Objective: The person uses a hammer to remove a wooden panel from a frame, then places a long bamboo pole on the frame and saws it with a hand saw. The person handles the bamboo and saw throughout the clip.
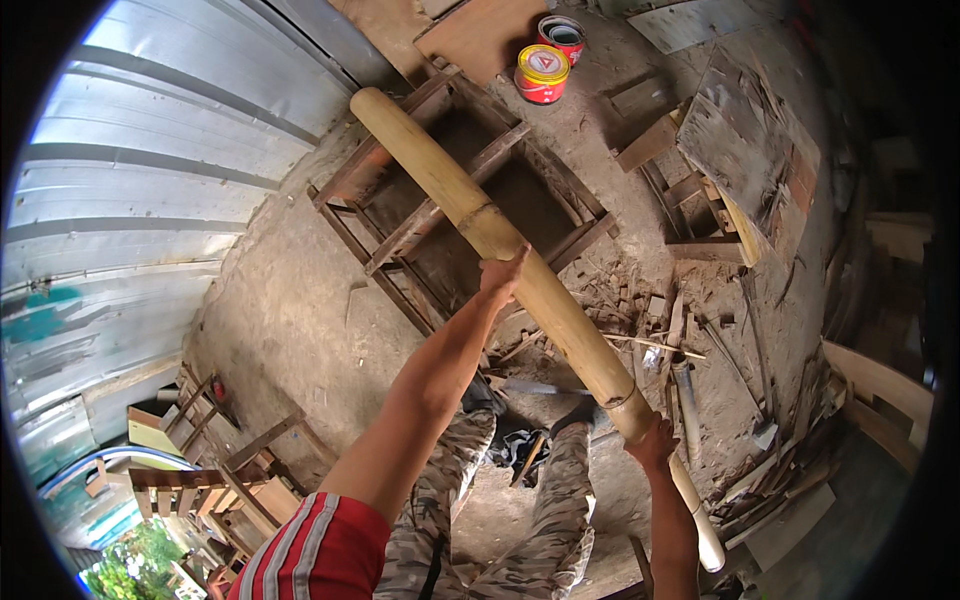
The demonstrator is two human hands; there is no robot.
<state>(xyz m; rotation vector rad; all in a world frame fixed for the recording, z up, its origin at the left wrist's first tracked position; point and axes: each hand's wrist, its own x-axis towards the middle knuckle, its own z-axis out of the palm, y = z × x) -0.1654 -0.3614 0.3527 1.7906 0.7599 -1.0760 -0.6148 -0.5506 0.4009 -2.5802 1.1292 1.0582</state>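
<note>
A thick, pale yellow bamboo pole [570, 320] runs slantwise across the view, from the far left down to the near right, with dark rings at its joints. My left hand [507, 272] is closed on it near the middle, the thumb up along its side. Toward the near end, my right hand [655, 443] grips the pole just past a joint. Beyond that hand a narrower pale length [698, 510] continues downward; I cannot tell whether it is the same pole. Under the far half stands a low wooden frame [400, 235] with a crossbar.
Two red paint cans [541, 88] stand at the back. On the right, a worn board [745, 140] leans over a wooden frame. Wood scraps [640, 300], a long-handled tool [764, 435] and planks litter the floor. A corrugated metal wall [140, 170] rises at left.
</note>
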